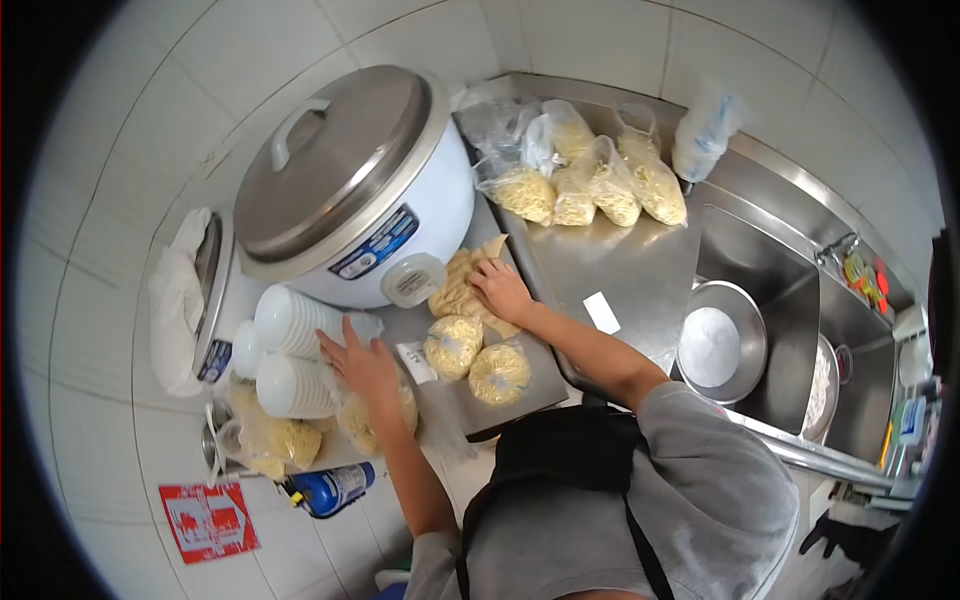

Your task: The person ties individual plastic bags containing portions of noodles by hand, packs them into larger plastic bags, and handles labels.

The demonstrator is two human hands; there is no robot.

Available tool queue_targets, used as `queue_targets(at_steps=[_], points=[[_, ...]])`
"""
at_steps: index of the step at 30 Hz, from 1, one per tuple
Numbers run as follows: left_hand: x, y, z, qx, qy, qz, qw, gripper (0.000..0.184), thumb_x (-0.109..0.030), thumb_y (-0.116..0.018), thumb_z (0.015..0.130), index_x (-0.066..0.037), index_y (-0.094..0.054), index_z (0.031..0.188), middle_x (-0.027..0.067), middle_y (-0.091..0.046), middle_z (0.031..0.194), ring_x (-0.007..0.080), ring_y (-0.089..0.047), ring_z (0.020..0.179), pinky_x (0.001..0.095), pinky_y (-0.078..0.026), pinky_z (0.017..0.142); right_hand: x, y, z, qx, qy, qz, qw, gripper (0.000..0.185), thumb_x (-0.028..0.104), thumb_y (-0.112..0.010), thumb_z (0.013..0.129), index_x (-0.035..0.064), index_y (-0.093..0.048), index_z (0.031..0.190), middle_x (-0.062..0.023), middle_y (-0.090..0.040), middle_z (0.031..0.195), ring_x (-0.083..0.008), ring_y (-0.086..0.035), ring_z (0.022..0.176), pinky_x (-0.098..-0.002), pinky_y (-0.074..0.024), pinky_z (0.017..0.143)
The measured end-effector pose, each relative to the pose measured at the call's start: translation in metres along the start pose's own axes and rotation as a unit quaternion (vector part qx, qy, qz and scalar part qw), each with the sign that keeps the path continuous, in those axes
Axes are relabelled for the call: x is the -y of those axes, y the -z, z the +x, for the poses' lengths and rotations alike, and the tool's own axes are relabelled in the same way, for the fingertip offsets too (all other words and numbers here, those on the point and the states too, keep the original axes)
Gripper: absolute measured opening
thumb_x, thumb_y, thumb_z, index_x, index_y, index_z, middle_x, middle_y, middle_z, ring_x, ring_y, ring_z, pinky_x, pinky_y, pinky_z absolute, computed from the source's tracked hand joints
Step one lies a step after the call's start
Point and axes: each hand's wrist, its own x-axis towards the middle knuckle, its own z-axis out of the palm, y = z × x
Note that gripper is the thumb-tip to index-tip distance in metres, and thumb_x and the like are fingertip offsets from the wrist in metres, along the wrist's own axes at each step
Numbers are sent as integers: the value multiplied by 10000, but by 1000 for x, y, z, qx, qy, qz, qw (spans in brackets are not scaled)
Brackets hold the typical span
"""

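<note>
My right hand (503,292) presses on a crumpled tan cloth (458,297), its fingers bent over it, in front of the large rice cooker (400,190). Just below the cloth sit two round clear bags of yellow noodles (499,375). My left hand (368,375) has its fingers spread, beside the stacks of white plastic bowls (296,386) and above another bag of noodles (357,425). Whether its fingertips touch the bowls, I cannot tell. A small white label (416,362) lies between my hands.
Several bags of noodles (640,180) lie at the back of the steel counter (630,262). A sink (755,250) to the right holds a metal bowl (718,345) with white contents. Below the left side hang a blue cylinder (333,490) and a red sign (209,522).
</note>
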Motion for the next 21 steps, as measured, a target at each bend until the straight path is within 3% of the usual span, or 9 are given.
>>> queue_targets(at_steps=[2, 5, 7, 10, 14, 15, 18, 19, 21], points=[[-23, 22, -9, 28, -42, -76, 996, 511, -117, -573, 790, -125, -442, 1283, 194, -249, 1405, 396, -267, 1276, 447, -325, 971, -23, -4, -2, 44, -27, 4, 999, 159, 97, -537, 781, 37, -547, 928, -132, -524, 913, -315, -503, 897, -365, -413, 793], [-57, 43, -42, 153, -157, -247, 944, 410, -179, -533, 851, -103, -483, 1251, 220, -241, 1401, 415, -206, 1296, 517, -200, 1023, -37, 52, -8, -108, -123, 26, 986, 139, 40, -540, 749, 21, -540, 887, -153, -504, 886, -338, -489, 855, -381, -424, 756], [-68, 44, -67, 210, -185, -262, 924, 377, -189, -528, 857, -98, -516, 1222, 197, -261, 1401, 407, -215, 1296, 508, -191, 1028, -45, 101, -11, -106, -190, -2, 976, 192, 38, -558, 737, 35, -556, 929, -136, -515, 914, -323, -487, 896, -391, -418, 782], [-77, 39, -85, 258, -210, -285, 899, 349, -202, -531, 859, -94, -549, 1191, 161, -296, 1394, 398, -227, 1296, 498, -189, 1029, -63, 118, -16, -82, -144, -110, 980, 217, 91, -563, 757, 51, -567, 970, -107, -522, 925, -297, -479, 920, -431, -400, 804], [-101, 36, -96, 296, -281, -309, 859, 343, -219, -539, 857, -96, -563, 1176, 140, -332, 1379, 385, -236, 1295, 497, -196, 1022, -127, 56, -70, 127, -165, -119, 971, 346, 250, -460, 874, 66, -538, 1156, -115, -456, 1264, -270, -387, 1201, -416, -334, 971], [-109, 36, -96, 313, -312, -311, 841, 339, -206, -534, 864, -98, -555, 1184, 144, -349, 1363, 381, -247, 1288, 492, -221, 1009, -130, 60, -73, 194, -229, -55, 952, 419, 297, -403, 909, 79, -461, 1263, -114, -316, 1401, -266, -265, 1308, -398, -240, 1056], [-137, 28, -100, 366, -352, -331, 795, 333, -178, -522, 872, -101, -542, 1195, 154, -350, 1354, 380, -254, 1283, 479, -245, 1000, -146, 89, -102, 210, -242, -91, 943, 466, 325, -373, 920, 81, -392, 1316, -119, -274, 1424, -272, -228, 1325, -410, -179, 1082], [-146, 27, -100, 373, -388, -300, 788, 351, -153, -516, 872, -92, -514, 1217, 160, -348, 1348, 392, -252, 1277, 474, -265, 995, -153, 107, -112, 203, -291, -64, 933, 490, 337, -340, 929, 81, -337, 1347, -123, -238, 1440, -273, -190, 1341, -413, -137, 1095], [-163, 12, -107, 391, -400, -312, 768, 372, -149, -521, 865, -74, -494, 1229, 171, -349, 1341, 393, -254, 1273, 479, -270, 994, -167, 145, -129, 220, -338, -135, 905, 483, 334, -331, 933, 92, -333, 1351, -113, -230, 1445, -264, -187, 1342, -414, -153, 1092]])
